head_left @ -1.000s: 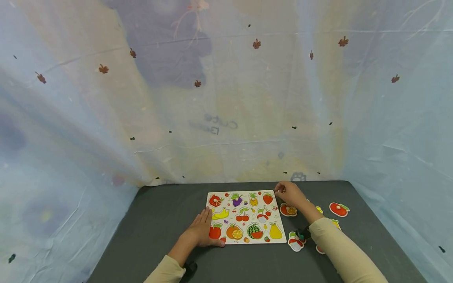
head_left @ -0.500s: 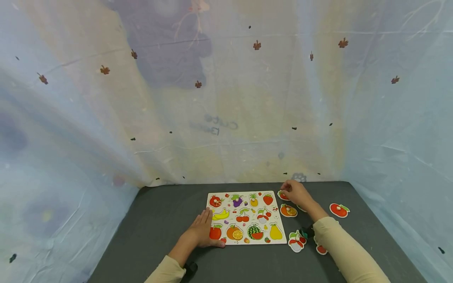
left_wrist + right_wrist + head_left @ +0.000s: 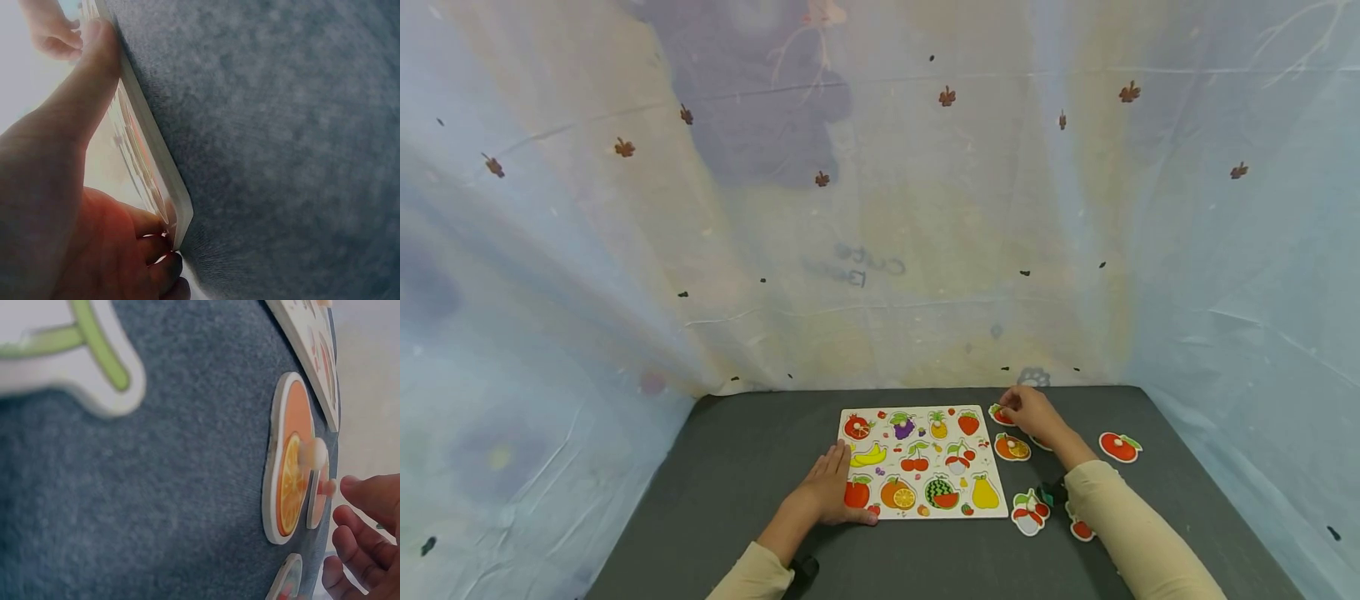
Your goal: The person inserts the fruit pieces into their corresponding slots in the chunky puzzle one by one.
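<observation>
My left hand (image 3: 827, 490) rests along the left edge of a white fruit puzzle board (image 3: 898, 444), fingers straight and thumb spread along the front edge. In the left wrist view the thumb (image 3: 94, 75) touches the board's edge (image 3: 159, 147). My right hand (image 3: 1032, 412) is over a small red fruit piece (image 3: 1001, 414) by the board's far right corner. In the right wrist view its loosely bent fingers (image 3: 362, 544) stand just apart from that piece's knob (image 3: 331, 487). An orange puzzle piece (image 3: 290, 469) with a round knob lies closer to that camera.
Right of the board lie a cherry piece (image 3: 1028, 512), a red piece with a green leaf (image 3: 1118, 447) and another red piece (image 3: 1081, 529) partly under the right sleeve (image 3: 1135, 533). Behind the dark grey table (image 3: 760, 467) hangs a patterned curtain (image 3: 880, 208).
My right hand has moved a little right, away from the board's corner, and the red fruit piece now shows on the table by its fingers. My left hand has stayed in place.
</observation>
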Available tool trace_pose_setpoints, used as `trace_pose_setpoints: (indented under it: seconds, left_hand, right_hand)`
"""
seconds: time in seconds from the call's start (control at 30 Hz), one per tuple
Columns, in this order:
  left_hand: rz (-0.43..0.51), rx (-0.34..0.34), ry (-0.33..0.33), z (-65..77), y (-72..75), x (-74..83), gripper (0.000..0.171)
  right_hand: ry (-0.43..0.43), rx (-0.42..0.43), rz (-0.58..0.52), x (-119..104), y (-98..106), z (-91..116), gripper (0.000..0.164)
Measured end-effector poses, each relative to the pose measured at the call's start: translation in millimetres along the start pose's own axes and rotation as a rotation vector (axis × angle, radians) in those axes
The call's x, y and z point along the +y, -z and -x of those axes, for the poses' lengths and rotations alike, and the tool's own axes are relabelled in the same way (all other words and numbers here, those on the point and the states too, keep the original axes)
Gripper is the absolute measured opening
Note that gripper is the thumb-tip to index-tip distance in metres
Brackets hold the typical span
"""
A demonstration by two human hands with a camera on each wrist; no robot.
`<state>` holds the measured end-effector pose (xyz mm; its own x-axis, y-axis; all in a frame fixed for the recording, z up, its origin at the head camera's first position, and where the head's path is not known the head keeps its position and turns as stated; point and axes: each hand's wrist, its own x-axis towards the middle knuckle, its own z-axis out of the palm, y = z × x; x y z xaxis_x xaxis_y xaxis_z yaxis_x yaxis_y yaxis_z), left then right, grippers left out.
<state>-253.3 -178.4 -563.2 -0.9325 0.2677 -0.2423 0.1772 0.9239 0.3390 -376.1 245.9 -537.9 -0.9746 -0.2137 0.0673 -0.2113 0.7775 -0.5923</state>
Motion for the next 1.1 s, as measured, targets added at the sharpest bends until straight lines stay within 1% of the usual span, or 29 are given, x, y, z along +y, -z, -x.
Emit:
trace_pose_setpoints:
  seconds: [0.13, 0.27, 0.37, 0.53, 0.63, 0.77, 0.9, 1.1]
  left_hand:
    - [0.004, 0.002, -0.004, -6.4, -6.9, -6.1, 0.149]
    - [-0.001, -0.012, 0.006, -8.0, -7.7, -6.4, 0.148]
    - [0.001, -0.013, 0.012, -4.7, -4.8, -2.8, 0.146]
    - [0.001, -0.017, 0.019, 4.0, 4.8, 6.4, 0.144]
    - [-0.003, -0.015, 0.019, 4.0, 4.6, 6.5, 0.145]
    - [-0.004, -0.009, 0.02, -0.6, -0.6, 1.8, 0.143]
    - [0.007, -0.003, 0.014, -2.4, -2.4, -0.9, 0.143]
    - [0.017, -0.005, 0.012, -0.4, -0.8, 1.3, 0.143]
  right_hand:
    - [-0.011, -0.011, 0.0, 2.2, -1.7, -1.1, 0.011]
    - [-0.012, -0.015, -0.002, 2.6, -2.2, -0.8, 0.011]
    - [-0.011, -0.019, 0.001, 2.2, -2.1, -0.1, 0.01]
    - [-0.014, -0.027, 0.003, 2.3, -2.0, 0.4, 0.008]
    - [-0.014, -0.029, 0.005, 2.9, -2.2, 0.3, 0.008]
    - [-0.01, -0.021, 0.013, 3.5, -3.5, -0.3, 0.008]
    - [-0.003, -0.009, 0.018, 2.7, -4.1, 0.3, 0.008]
    - [-0.021, -0.008, 0.015, 3.4, -4.8, 1.0, 0.008]
